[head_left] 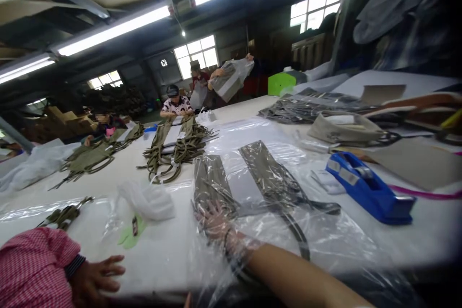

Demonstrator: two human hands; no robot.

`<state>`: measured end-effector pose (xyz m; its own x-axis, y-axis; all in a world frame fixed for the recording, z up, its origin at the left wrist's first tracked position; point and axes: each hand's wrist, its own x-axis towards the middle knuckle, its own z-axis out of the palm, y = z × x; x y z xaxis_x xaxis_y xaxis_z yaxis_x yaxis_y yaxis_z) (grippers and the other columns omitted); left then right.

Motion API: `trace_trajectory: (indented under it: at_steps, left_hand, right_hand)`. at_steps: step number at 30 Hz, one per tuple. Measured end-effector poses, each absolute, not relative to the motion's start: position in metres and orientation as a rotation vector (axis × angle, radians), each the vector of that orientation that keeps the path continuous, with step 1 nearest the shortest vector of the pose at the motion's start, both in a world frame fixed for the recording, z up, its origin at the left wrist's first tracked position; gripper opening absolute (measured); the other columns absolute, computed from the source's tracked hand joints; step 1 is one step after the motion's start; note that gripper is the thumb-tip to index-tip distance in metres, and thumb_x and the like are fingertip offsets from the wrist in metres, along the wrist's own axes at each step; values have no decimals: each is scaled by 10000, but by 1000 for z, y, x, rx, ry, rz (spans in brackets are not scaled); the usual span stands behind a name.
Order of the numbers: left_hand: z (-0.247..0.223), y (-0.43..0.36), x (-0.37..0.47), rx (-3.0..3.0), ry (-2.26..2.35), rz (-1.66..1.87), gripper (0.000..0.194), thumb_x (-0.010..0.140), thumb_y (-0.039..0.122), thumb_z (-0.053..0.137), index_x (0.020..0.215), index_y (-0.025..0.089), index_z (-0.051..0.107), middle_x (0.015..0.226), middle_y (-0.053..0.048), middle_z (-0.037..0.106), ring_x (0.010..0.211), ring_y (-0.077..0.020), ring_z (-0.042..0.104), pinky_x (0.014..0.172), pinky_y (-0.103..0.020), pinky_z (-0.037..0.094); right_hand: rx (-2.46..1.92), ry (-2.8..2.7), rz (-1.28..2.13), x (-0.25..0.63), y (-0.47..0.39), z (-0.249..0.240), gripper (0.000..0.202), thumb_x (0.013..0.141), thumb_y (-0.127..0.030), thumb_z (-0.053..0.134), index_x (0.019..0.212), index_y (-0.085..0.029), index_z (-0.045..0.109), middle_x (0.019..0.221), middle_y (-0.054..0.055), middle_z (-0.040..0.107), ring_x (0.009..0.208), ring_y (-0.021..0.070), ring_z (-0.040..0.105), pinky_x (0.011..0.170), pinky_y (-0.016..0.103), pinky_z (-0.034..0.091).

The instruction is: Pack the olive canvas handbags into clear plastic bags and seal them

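While the right hand splays its fingers under clear plastic, a tape dispenser and co-worker's hand flank it; left hand unclear.

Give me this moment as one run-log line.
Right hand: inside clear plastic bag, spread on olive fabric | blue tape dispenser: right of fabric | co-worker's hand: at left, beyond checked sleeve

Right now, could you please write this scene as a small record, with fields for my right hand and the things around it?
Right hand: open, fingers spread, inside a clear plastic bag
Under the hand: olive fabric item, also within the bag
Right of bag: blue tape dispenser on the table
Left of bag: co-worker's hand, checked sleeve
Farther back: olive fabric pile
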<state>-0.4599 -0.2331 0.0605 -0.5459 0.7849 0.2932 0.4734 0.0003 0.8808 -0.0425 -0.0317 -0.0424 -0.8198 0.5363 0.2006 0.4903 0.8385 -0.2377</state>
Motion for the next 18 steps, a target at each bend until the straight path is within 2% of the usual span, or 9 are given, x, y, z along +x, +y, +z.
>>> trace_trajectory:
  at_steps: [2, 5, 8, 10, 12, 14, 16, 18]
  left_hand:
    - [73, -230, -459, 1190, 1838, 1620, 530, 296, 587, 535, 806, 546, 671, 637, -67, 661, 626, -416, 668, 483, -534, 481]
    - [82, -237, -426, 1212, 1775, 1542, 523, 297, 664, 511, 740, 458, 698, 483, -59, 544, 499, -379, 627, 501, -576, 500]
    - [55, -264, -339, 1323, 1963, 1537, 437, 388, 695, 501, 698, 474, 715, 408, -36, 453, 523, -363, 637, 621, -569, 541]
    - [17, -286, -266, 1308, 2250, 1494, 397, 497, 650, 556, 805, 488, 747, 519, -49, 558, 728, -367, 693, 652, -508, 564]
    - [-22, -306, -202, 1304, 2285, 1373, 371, 571, 571, 615, 869, 425, 780, 644, -54, 659, 730, -326, 703, 627, -448, 579]
    - [-50, -319, -162, 1245, 2344, 1282, 372, 701, 498, 567, 965, 360, 791, 801, -50, 733, 759, -277, 720, 679, -394, 594]
    - [-61, -327, -146, 1189, 2402, 1183, 389, 784, 433, 514, 1047, 323, 779, 902, -40, 757, 793, -247, 729, 706, -352, 596]
    - [-57, -329, -143, 1124, 2453, 1078, 414, 828, 420, 506, 1145, 301, 745, 870, -31, 757, 755, -233, 726, 653, -325, 588]
  right_hand:
    - [-812, -2753, 306, -50, -26, -42, 677, 719, -427, 715, 1364, -511, 527, 1539, -21, 395, 1437, 397, 323, 1117, 688, 293]
    - [-828, -2702, 350, -61, -13, -34, 647, 728, -385, 723, 1343, -487, 551, 1544, -27, 405, 1442, 378, 336, 1154, 669, 232]
    - [-852, -2664, 379, -71, -6, -23, 527, 794, -333, 672, 1303, -444, 597, 1525, -30, 449, 1421, 365, 384, 1149, 673, 238]
    - [-854, -2646, 403, -71, -9, -15, 510, 804, -305, 663, 1300, -408, 610, 1513, -20, 472, 1416, 355, 399, 1153, 651, 257]
    - [-812, -2627, 427, -55, -20, -10, 522, 804, -297, 661, 1318, -375, 610, 1512, -1, 479, 1419, 345, 399, 1173, 607, 263]
    - [-741, -2608, 458, -17, -33, -10, 536, 820, -307, 641, 1351, -357, 592, 1523, 8, 466, 1436, 328, 377, 1197, 556, 253]
    - [-739, -2565, 475, 45, -45, -14, 559, 837, -317, 613, 1394, -328, 562, 1535, 27, 451, 1450, 318, 355, 1209, 524, 251]
    - [-918, -2472, 452, 125, -59, -21, 587, 841, -310, 591, 1424, -277, 535, 1527, 69, 461, 1449, 321, 357, 1204, 527, 268]
